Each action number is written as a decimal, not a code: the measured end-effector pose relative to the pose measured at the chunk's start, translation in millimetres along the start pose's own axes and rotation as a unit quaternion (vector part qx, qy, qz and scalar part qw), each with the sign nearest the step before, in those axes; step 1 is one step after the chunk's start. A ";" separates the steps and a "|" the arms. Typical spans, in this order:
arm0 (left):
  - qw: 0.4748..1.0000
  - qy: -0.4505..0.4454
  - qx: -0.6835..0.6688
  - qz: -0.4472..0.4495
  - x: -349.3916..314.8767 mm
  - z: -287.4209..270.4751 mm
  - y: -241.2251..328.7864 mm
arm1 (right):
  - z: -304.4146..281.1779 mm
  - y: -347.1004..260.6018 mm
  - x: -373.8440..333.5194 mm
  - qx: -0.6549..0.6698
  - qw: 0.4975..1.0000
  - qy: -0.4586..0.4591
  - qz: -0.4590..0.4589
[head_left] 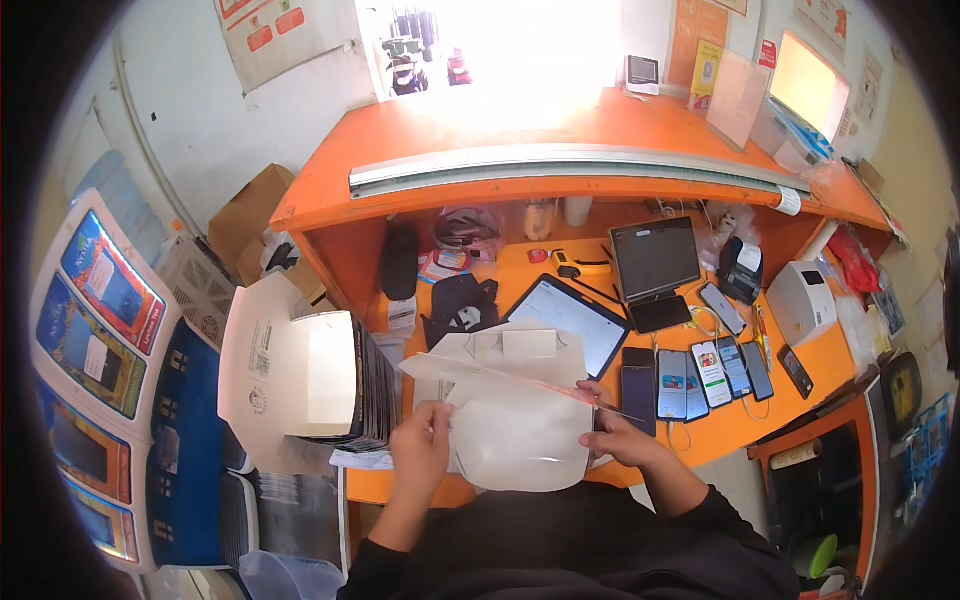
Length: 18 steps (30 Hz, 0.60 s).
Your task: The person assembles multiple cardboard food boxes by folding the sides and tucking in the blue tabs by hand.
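White cardboard carton (520, 425) with flaps spread sits at the frame's lower centre, left edge pinched by the left hand (420, 440), right edge gripped by the right hand (622, 440), apparently to steady its thin board from both sides.

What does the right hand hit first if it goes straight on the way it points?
The white carton: the right hand already has its fingers at that carton's right edge. Exact depth is unclear.
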<state>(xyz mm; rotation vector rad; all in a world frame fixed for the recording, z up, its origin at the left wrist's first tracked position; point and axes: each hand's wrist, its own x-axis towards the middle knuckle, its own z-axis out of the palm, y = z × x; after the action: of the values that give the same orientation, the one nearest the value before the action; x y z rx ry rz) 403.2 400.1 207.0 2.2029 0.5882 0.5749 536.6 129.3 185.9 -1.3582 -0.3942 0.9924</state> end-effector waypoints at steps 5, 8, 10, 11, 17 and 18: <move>0.993 -0.091 -0.054 -0.050 -33.5 37.0 -33.6 | 8.4 12.1 -6.1 -0.045 0.996 -0.006 0.081; 0.981 -0.150 0.116 -0.040 -38.9 45.3 -69.7 | 5.3 27.9 -1.3 -0.047 0.996 0.013 0.071; 0.965 -0.235 -0.033 -0.111 -34.7 42.2 -86.3 | 1.5 29.8 -1.1 -0.029 0.996 0.030 0.074; 0.954 -0.243 -0.137 -0.106 -29.5 34.8 -91.0 | -4.4 19.0 0.4 0.018 0.995 0.057 0.074; 0.922 -0.260 -0.195 0.210 -10.9 -4.1 -17.7 | -14.9 -25.3 7.9 0.202 0.977 -0.040 0.062; 0.923 -0.258 -0.194 0.209 -9.9 -1.7 -12.6 | -10.7 -31.0 7.2 0.221 0.969 -0.083 0.070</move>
<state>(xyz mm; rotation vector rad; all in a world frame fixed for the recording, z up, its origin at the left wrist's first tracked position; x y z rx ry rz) 391.5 402.9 196.2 1.9777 -0.2630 0.2627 559.8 131.1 210.1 -0.9112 -0.1861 1.2318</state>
